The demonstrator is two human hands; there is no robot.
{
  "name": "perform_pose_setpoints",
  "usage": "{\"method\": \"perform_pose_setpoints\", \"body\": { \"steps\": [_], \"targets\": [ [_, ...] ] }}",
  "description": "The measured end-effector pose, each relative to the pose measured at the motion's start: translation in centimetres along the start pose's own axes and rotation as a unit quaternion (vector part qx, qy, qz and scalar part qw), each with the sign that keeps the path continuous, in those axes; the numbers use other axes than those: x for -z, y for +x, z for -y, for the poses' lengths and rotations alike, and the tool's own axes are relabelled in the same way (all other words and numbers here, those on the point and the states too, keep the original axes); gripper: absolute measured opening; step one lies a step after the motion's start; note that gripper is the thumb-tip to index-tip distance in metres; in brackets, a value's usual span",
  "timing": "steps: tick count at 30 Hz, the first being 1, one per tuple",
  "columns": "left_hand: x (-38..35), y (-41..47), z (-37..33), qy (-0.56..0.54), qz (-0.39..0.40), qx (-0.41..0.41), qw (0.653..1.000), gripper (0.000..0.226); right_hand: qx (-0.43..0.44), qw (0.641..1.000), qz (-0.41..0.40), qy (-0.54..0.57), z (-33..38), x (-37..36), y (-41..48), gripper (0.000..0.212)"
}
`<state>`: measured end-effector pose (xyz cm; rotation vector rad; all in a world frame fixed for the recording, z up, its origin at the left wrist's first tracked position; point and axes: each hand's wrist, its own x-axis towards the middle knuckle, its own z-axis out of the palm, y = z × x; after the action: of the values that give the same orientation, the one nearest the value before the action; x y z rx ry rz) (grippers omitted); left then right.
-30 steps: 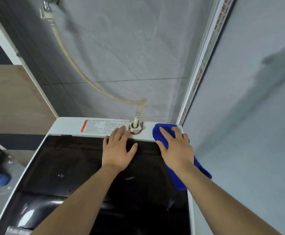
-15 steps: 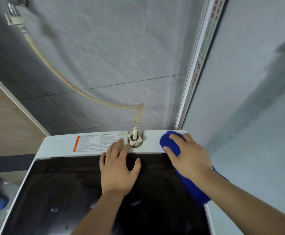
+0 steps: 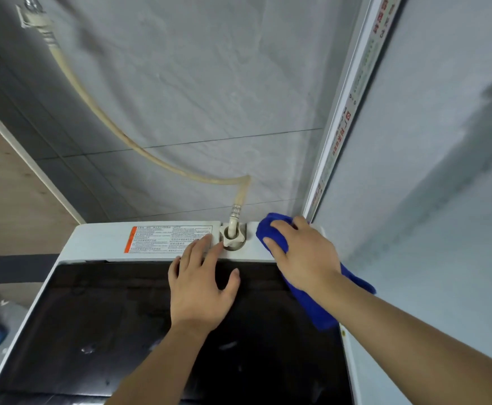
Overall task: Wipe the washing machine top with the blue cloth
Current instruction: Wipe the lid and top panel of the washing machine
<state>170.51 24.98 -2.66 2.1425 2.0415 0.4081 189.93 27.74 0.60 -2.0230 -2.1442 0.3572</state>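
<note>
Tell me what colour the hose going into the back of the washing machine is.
The hose is a yellowed cream or beige, seen best in the head view.

A cream hose is seen curving down the grey tiled wall from a fitting at top left. A printed strip is fixed along the right corner; a wooden panel is glimpsed left.

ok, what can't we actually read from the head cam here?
- Warning label: print too small to read.
- White back strip under the blue cloth: covered by cloth and right hand, so wiped or not is unknown.
- Tap end of the hose: cut off by the top edge.
- Lid front: cut off by the bottom edge.
</note>
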Motion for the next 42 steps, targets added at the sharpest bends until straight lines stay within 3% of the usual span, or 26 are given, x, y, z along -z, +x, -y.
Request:
{"method": "perform_pose_setpoints", "body": {
  "steps": [6,12,17,25,30,37,42],
  "targets": [
    [0.1,-0.1,-0.1,-0.01,0.0,-0.001,1.0,0.063,0.048,0.999,0.017,0.017,0.4,-0.5,-2.9,0.045],
    [0.2,0.0,-0.1,-0.01,0.003,0.0,1.0,0.064,0.018,0.998,-0.012,0.051,1.1,-0.7,0.4,0.043],
    [0.2,-0.1,-0.2,-0.012,0.0,0.002,1.0,0.065,0.046,0.997,-0.012,0.054,0.8,-1.2,-2.0,0.042],
    [0.3,-0.2,0.0,-0.023,-0.008,-0.005,1.0,0.062,0.015,0.999,-0.013,0.037,0.2,-0.9,-2.1,0.042],
    [0.0,0.3,0.2,-0.007,0.0,-0.012,1.0,0.063,-0.119,0.992,-0.043,0.03,-3.0,-0.2,-2.5,0.043],
    [-0.2,0.1,0.2,-0.009,-0.006,-0.019,1.0,0.062,-0.097,0.994,-0.028,0.029,-2.1,-0.5,-6.1,0.044],
    [-0.2,0.1,0.3,-0.009,-0.007,-0.02,1.0,0.062,-0.115,0.992,-0.048,0.035,-1.8,0.1,-0.7,0.042]
  ]
}}
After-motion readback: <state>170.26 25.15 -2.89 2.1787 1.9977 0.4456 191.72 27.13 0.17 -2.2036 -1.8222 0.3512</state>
